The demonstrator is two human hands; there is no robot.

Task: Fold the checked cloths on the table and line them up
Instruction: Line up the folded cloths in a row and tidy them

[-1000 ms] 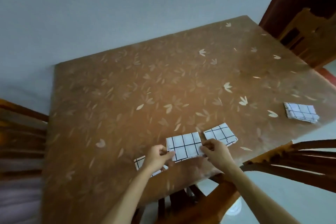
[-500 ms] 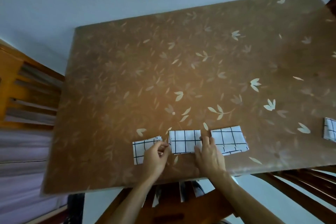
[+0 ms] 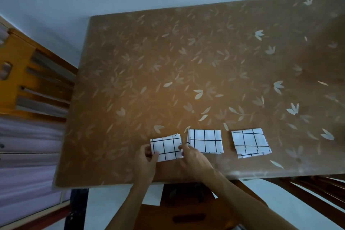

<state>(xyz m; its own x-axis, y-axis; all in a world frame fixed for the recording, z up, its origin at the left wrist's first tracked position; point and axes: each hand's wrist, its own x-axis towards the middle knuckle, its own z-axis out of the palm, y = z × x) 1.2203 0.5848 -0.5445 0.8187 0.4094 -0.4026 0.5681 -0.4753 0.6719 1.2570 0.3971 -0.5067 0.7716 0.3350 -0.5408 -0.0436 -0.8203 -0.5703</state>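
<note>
Left hand (image 3: pixel 147 160): grip closed on the left edge of the left cloth (image 3: pixel 165 147), thumb on top. Right hand (image 3: pixel 194 160): fingers pinch the same cloth's right edge. Folded checked cloths counted: 3, in a row along the near edge of the desk (image 3: pixel 168 61). Middle cloth (image 3: pixel 205 143) just beside the right hand; right cloth (image 3: pixel 250 143) apart from it by a gap. Wooden chairs: 2 in view, left chair (image 3: pixel 22 80) and right chair (image 3: pixel 317 192).
</note>
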